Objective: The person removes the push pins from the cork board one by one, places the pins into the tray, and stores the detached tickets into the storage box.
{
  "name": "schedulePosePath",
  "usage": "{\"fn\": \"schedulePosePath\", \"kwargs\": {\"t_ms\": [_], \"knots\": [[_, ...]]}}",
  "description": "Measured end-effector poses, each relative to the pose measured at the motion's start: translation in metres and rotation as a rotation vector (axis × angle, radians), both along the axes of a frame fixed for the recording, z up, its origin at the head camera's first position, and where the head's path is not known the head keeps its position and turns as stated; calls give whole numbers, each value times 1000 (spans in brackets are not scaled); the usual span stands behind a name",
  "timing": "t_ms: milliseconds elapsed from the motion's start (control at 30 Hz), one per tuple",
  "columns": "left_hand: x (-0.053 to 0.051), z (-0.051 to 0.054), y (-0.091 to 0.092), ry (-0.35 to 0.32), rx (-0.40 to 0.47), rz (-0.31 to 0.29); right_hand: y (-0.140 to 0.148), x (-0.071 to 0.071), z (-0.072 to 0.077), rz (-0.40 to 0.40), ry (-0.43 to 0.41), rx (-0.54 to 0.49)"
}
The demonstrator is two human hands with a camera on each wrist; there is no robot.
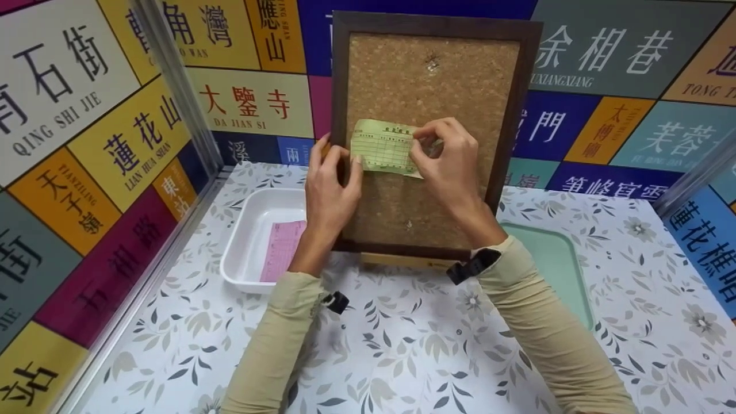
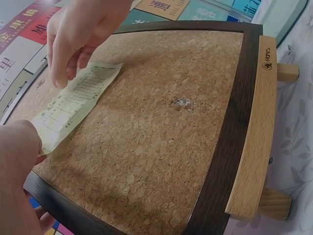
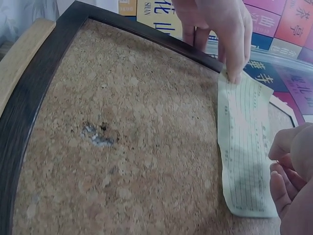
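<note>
A pale green slip (image 1: 384, 146) with printed lines lies against a cork board (image 1: 460, 92) in a dark wooden frame. My left hand (image 1: 333, 187) grips the frame's left side, its thumb on the slip's left end and its other fingers behind the edge. At the slip's right end is my right hand (image 1: 451, 158), thumb and index finger drawn together. In the right wrist view those fingertips (image 3: 278, 169) seem to pinch a tiny thin thing beside the slip; its kind is too small to tell. The slip's right end stands slightly off the cork in the left wrist view.
The board leans back on a light wooden stand (image 1: 402, 260). To its left sits a white tray (image 1: 236, 267) holding a pink slip (image 1: 282, 247). A green tray (image 1: 555, 270) lies to the right, partly behind my right arm. Sign-covered walls (image 1: 247, 103) rise behind and beside the patterned tabletop.
</note>
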State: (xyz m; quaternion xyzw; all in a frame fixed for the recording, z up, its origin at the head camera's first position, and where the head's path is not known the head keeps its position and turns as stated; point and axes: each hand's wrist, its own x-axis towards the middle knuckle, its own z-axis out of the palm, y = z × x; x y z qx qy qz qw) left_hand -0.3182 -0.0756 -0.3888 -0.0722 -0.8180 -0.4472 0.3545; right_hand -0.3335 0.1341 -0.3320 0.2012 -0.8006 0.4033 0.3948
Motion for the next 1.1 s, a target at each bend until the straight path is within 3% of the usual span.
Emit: {"fn": "schedulePosePath", "kwargs": {"t_ms": [333,600,1100], "knots": [[2,0,-5,7,13,-12,21,8,-1,-12,-34,-33],[5,-3,-11,15,34,-19,37,13,-7,-1,-6,-64],[16,-1,-22,17,47,-20,76,32,-24,-55,-19,-63]]}}
